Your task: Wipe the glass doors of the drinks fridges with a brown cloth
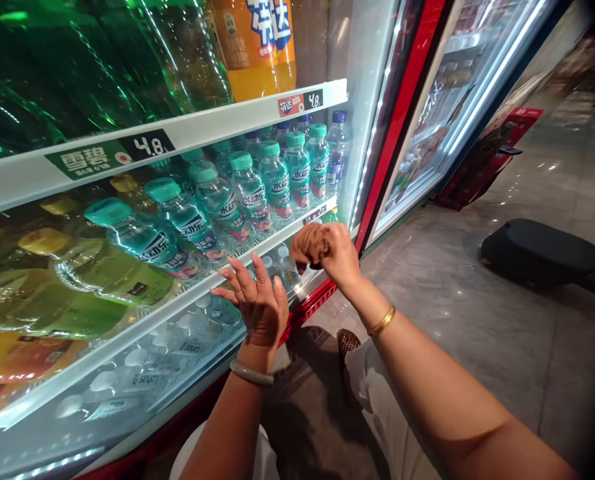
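Observation:
My right hand is closed around a bunched brown cloth, held just in front of the shelf's front edge near its right end. Beside it, my left hand has its fingers spread and holds nothing; the fingertips are close to the white shelf rail, and I cannot tell whether they touch it. Behind the rail stand rows of clear drink bottles with teal caps, the front ones including a teal-capped bottle. Larger yellow-capped bottles lean at the left.
Overhead, a shelf with a price rail carries green bottles and an orange soda bottle. Clear water bottles lie on the level below. A red cooler frame borders a second lit cooler. A dark object is on the tiled floor.

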### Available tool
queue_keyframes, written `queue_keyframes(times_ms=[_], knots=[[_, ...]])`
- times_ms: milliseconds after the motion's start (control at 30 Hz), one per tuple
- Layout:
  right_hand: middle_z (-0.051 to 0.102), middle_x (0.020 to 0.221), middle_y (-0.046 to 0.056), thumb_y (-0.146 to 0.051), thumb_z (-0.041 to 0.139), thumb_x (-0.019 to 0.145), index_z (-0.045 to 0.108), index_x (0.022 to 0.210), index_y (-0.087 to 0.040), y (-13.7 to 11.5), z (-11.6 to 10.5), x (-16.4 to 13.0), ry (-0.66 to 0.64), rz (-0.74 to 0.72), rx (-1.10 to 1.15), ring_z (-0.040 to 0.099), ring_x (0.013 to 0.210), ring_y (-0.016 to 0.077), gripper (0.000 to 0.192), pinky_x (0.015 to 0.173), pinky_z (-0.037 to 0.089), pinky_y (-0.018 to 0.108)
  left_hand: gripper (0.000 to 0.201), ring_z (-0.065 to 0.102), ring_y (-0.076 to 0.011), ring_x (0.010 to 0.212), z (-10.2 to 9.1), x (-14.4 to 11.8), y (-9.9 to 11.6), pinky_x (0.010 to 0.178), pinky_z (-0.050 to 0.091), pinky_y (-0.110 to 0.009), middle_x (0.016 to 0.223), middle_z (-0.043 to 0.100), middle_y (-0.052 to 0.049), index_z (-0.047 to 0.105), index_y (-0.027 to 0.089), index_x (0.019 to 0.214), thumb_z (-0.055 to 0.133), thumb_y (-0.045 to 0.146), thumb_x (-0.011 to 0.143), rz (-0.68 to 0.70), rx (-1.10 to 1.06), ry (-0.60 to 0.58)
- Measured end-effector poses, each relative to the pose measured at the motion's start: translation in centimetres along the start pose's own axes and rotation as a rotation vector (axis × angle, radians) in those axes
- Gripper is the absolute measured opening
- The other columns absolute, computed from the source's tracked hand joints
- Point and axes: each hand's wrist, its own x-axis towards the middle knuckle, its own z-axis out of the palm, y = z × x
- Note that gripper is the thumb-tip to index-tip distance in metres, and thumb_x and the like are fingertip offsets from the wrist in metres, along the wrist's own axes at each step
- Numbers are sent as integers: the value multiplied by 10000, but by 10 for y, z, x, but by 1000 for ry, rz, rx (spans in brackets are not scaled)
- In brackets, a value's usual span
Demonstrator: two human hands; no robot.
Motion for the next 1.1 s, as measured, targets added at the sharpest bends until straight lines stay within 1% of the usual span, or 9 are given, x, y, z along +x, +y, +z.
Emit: queue_keyframes(times_ms=[100,167,300,367,533,633,833,1000,1100], knots=[[558,1246,132,-190,658,820,470,1303,-219,-1,1,8,164,82,17,566,1239,293,519,1052,540,510,704,-89,-449,1624,1,-1,0,1200,-142,-768,1751,45,-265,329,81,1640,502,336,1008,-23,-10,-22],[568,1241,127,-256,704,824,473,1295,-230,-13,7,4,159,44,45,578,1216,295,526,1020,557,490,707,-82,-459,1624,2,-1,-2,1196,-133,-778,1750,60,-264,339,80,1637,504,340,1000,-42,-9,-35],[606,1128,83,-297,763,784,533,1168,-242,-39,19,-18,-173,-105,-13,645,1004,261,451,822,587,404,756,-121,-450,1620,2,-2,-4,1201,-137,-774,1751,52,-268,270,68,1657,492,297,971,-45,7,-49],[615,1085,64,-285,750,787,553,1110,-251,-38,19,-22,-254,-108,-58,651,933,245,380,765,574,384,764,-141,-444,1618,2,-2,-4,1198,-143,-774,1752,47,-268,246,65,1663,479,283,969,-39,8,-46],[581,1174,108,-247,678,821,510,1209,-233,-9,1,0,-37,62,-102,621,1110,290,424,911,571,452,709,-94,-443,1628,2,0,0,1200,-134,-775,1743,112,-281,289,75,1653,458,336,1016,-35,28,-33],[555,1272,148,-261,664,850,479,1299,-210,-9,-1,8,117,78,-75,576,1224,305,488,996,554,473,694,-78,-435,1632,1,0,0,1207,-129,-767,1736,136,-290,305,80,1649,455,343,1024,-24,34,-23],[607,1182,77,-175,682,797,576,1201,-264,-17,5,-5,-187,-88,-76,631,1059,252,427,878,565,392,734,-125,-435,1621,-1,0,0,1227,-47,-768,1728,98,-326,242,28,1655,437,348,1024,-38,21,-49],[603,1148,86,-203,647,806,529,1203,-239,9,-5,6,12,112,-103,626,1077,266,416,886,563,425,706,-69,-401,1636,3,-4,6,1259,-45,-724,1719,199,-301,310,53,1643,439,365,1022,1,-41,-53],[605,1183,96,-259,675,814,513,1212,-243,2,-4,8,51,117,-79,625,1103,267,430,906,563,425,697,-50,-413,1636,5,-4,9,1250,-43,-745,1715,210,-302,331,53,1635,451,341,1012,-9,-39,-76]])
